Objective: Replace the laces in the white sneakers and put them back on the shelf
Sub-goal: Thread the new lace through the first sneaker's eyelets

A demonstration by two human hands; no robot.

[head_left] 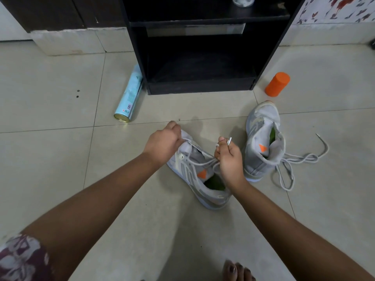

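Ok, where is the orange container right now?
In the head view, the orange container sits on the floor, just right of the black shelf and beyond the toe of the right-hand sneaker.

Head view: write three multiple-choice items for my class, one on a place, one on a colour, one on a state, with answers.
1. Where is the spray can? A) on the shelf B) on the floor left of the shelf C) in a drawer
2. What colour is the upright container? A) blue B) orange C) black
3. What is the right hand doing? A) pinching a lace B) lying flat C) holding the can
Answers: B, it lies on the floor; B, plainly orange; A, the lace tip pokes out of its grip.
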